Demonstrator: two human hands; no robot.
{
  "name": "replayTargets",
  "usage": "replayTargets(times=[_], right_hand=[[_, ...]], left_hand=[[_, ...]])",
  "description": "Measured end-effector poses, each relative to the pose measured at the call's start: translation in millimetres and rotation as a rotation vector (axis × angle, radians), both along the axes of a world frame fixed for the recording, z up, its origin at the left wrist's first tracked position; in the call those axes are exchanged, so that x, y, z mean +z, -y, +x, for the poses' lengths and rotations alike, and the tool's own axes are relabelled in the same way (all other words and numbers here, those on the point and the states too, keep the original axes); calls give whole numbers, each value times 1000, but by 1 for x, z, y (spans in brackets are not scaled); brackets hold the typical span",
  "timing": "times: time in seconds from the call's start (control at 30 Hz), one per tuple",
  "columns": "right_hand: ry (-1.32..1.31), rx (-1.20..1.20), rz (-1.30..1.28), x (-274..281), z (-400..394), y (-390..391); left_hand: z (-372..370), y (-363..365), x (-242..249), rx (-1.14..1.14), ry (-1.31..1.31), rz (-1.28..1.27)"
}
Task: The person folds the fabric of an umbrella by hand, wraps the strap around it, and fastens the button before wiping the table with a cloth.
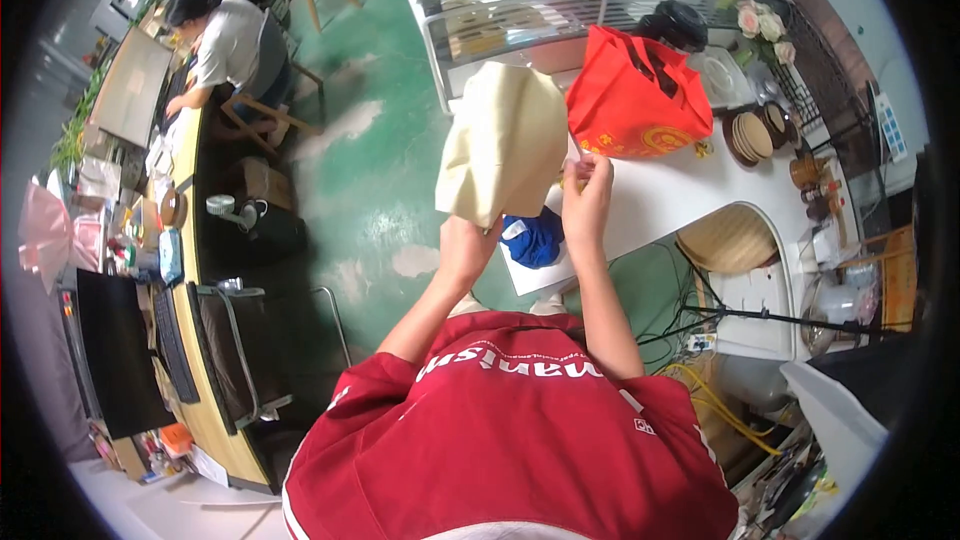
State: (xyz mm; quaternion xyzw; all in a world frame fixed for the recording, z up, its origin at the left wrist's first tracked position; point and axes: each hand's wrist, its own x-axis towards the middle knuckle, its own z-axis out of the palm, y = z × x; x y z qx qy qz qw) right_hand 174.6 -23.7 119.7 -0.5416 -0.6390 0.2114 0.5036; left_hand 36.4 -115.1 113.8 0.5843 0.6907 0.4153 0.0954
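Note:
A pale yellow cloth piece (503, 140), bag-like or hat-like in shape, is raised in front of me above the table's left end. My left hand (468, 250) grips its lower edge with fingers closed. Just right of the cloth, my right hand (588, 185) is closed in a pinch; a small pale bit shows at the fingertips, too small to name. Between my hands, a crumpled blue cloth item (534, 238) with a white label lies on the white table (645, 195). Behind my right hand stands a red bag (635, 100) with yellow print and its handles up.
At the table's right are round wooden coasters (750, 137), a clear plastic container (718, 75) and pale roses (765, 20). A partition (520, 15) runs along the back. Black stand legs (740, 314) and yellow cable (720, 410) lie low right. A person (232, 45) sits at the left desk.

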Motion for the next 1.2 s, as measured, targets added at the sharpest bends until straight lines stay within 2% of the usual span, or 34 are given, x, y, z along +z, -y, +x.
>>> replayTargets(times=[0.07,0.13,0.2,0.23,0.33,0.4,0.43,0.5,0.53,0.6,0.63,0.67,0.73,0.8,0.9,0.97,1.1,1.2], right_hand=[[-349,189,-206,32,-6,6],[-347,243,-248,56,-11,7],[-353,293,-285,62,-16,0],[-289,291,-204,63,-16,-5],[22,282,140,68,-5,-26],[-34,451,6,58,2,-43],[-32,451,6,54,5,-49],[-350,718,-138,52,8,-54],[-351,718,-139,56,13,-53],[-537,859,-157,67,26,-46],[-588,865,-276,66,28,-42],[-584,867,-283,67,27,-38],[-201,739,-136,72,20,-32],[-190,696,-148,71,18,-30],[-312,708,-271,69,21,-31],[-45,725,-107,74,24,-29],[-162,773,-176,73,26,-29],[-148,637,-202,73,27,-29]], left_hand=[[-8,-5,-4,8,-108,-120],[-16,-9,-7,1,-127,-159],[-27,-11,-5,-62,-301,-32],[-34,-10,-5,-92,-405,-18],[-54,-9,6,-179,-466,-18],[-65,-7,10,-200,-461,-8],[-71,-6,11,-198,-498,0],[-74,-3,19,-204,-616,-30],[-78,-2,19,-203,-615,-31],[-89,0,20,-217,-658,65],[-91,2,23,-229,-667,48],[-92,2,22,-225,-661,44],[-93,0,20,-202,-622,10],[-94,0,22,-209,-634,-17],[-93,0,19,-211,-673,7],[-93,0,16,-236,-656,25],[-90,-1,21,-292,-667,-19],[-90,-2,15,-323,-719,-65]])
